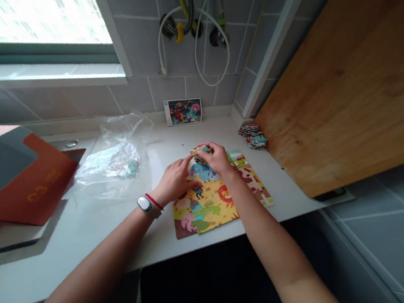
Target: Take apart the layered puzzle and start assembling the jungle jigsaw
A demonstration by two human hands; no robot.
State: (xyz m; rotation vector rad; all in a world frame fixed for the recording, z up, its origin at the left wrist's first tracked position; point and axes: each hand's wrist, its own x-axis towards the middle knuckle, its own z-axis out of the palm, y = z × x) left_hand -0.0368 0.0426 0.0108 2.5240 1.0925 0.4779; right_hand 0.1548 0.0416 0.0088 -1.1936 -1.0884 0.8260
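A jigsaw piece (196, 150) is pinched by the right hand (217, 159), its fingers nearly closed, just over the far edge of the partly assembled animal puzzle (207, 208); its long axis lies almost level across the view; its picture is hard to make out; the half-open left hand (174, 180) is laid on the puzzle, nothing seen held; loose pieces (252, 137) are heaped on the white counter (89, 243).

The left hand (174, 180) lies with fingers extended just beside the right hand (217, 160), which seems to pinch.

Wooden board (339, 90) blocks the right hand (217, 160); plastic bag (112, 160) crowds the left hand (174, 180)
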